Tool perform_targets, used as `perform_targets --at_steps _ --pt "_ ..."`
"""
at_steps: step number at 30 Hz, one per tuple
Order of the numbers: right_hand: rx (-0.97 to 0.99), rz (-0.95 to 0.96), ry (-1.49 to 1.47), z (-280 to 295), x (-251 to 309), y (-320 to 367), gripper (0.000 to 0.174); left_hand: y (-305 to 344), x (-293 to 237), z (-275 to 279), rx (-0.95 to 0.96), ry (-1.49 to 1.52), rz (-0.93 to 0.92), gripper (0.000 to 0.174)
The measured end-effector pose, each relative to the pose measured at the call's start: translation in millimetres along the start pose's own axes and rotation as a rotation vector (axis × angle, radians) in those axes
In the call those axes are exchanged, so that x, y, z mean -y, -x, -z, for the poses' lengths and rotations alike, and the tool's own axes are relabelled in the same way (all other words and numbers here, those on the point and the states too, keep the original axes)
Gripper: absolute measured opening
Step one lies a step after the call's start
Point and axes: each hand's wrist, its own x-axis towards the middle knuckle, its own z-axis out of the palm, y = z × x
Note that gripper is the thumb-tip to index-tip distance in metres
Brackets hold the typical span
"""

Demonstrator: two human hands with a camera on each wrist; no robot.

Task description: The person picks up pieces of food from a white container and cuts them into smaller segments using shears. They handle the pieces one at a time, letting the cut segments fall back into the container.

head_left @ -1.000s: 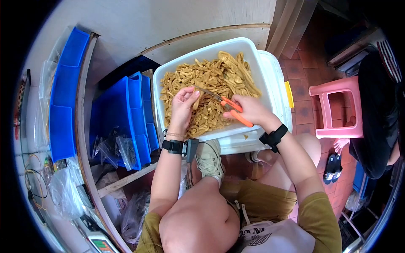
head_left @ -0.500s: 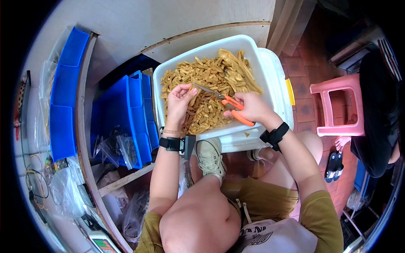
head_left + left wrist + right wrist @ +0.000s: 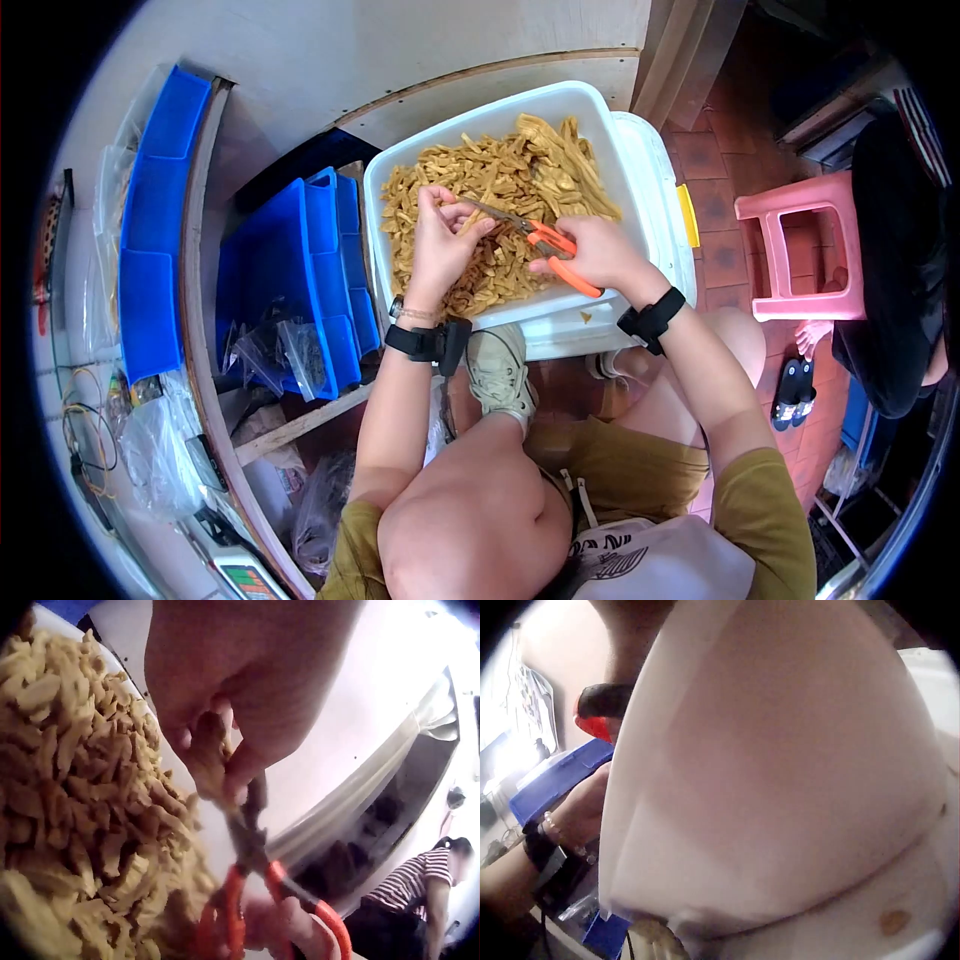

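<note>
My left hand pinches a yellow-brown strip between thumb and fingers, above a white tub. In my right hand I grip orange-handled scissors, their blades pointing left. The left wrist view shows the scissors' blades right at the strip, just past my fingertips. Many short cut pieces of the same stuff fill the tub. Longer, thicker strips lie heaped at its back right. The tub's white side hides most of the right wrist view.
A white lid with a yellow latch lies under the tub, a small brown bit on it. Blue bins stand on the left. To the right are a pink stool, a crouching person and black slippers.
My left hand has shifted slightly, turned, and drawn closer to the scissors' pivot, so the blades now overlap the held strip. My right hand stays almost in place.
</note>
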Motion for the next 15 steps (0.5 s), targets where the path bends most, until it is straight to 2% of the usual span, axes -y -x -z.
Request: perform_targets --at_steps 3,5,10,15 --pt "0.013 -0.028 -0.034 -1.4 -2.8 -1.1 0.056 1.1 -1.1 -0.6 -0.027 -0.044 -0.063 0.05" --pt "0.011 -0.041 -0.021 -1.2 -3.1 -1.4 0.063 2.1 -1.4 -1.7 -0.037 -0.037 -0.07 0.049" --pt "-0.034 -0.018 0.02 -0.6 -3.5 -1.0 0.063 7.2 -19.4 -6.1 -0.139 -0.201 -0.058 0.045" --pt "-0.055 -0.001 0.026 -2.7 -5.5 -1.8 0.062 6.3 -14.8 -6.7 -0.173 -0.186 -0.099 0.042"
